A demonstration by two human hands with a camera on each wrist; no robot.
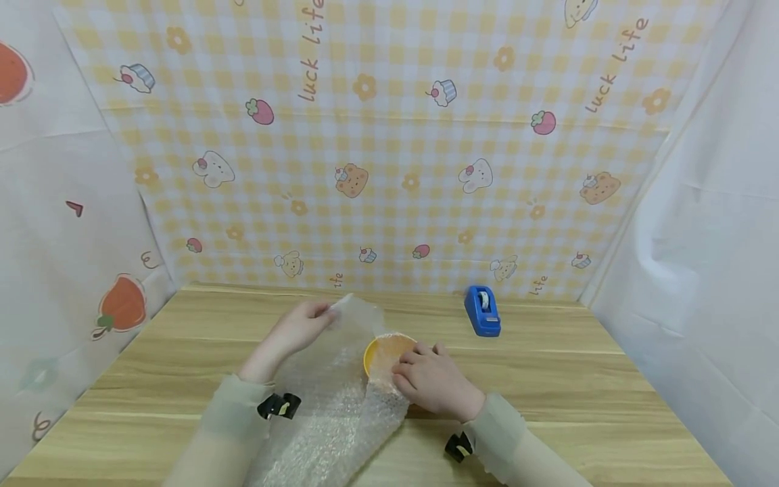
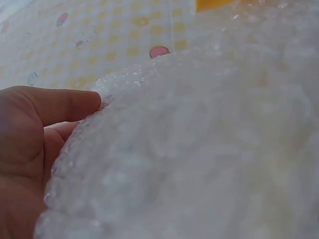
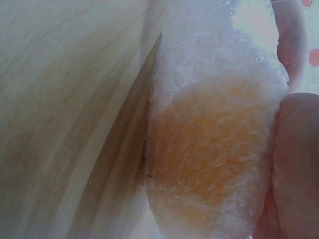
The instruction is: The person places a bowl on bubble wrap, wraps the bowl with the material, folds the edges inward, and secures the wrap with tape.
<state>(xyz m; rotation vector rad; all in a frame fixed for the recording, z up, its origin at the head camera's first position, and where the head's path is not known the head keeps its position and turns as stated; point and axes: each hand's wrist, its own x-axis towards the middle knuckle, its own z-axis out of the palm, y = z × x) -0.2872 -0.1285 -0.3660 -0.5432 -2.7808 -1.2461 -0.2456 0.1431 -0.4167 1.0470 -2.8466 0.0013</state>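
A long sheet of bubble wrap [image 1: 316, 419] lies across the front middle of the table, its far corner raised. My left hand [image 1: 298, 328] pinches that corner between thumb and fingers; in the left wrist view the thumb [image 2: 75, 105] presses at the sheet's edge. A round yellow bowl [image 1: 369, 355] sits to the right, with part of the bubble wrap folded over it. My right hand [image 1: 435, 379] grips the covered bowl from its right side, fingers curled over the wrap. Through the wrap the bowl shows orange in the right wrist view, its inside mostly hidden.
A blue tape dispenser [image 1: 483, 311] with a roll of tape stands at the back right of the wooden table [image 1: 566, 385]. Behind the table hangs a yellow checked cloth [image 1: 389, 203], with white cloths on both sides.
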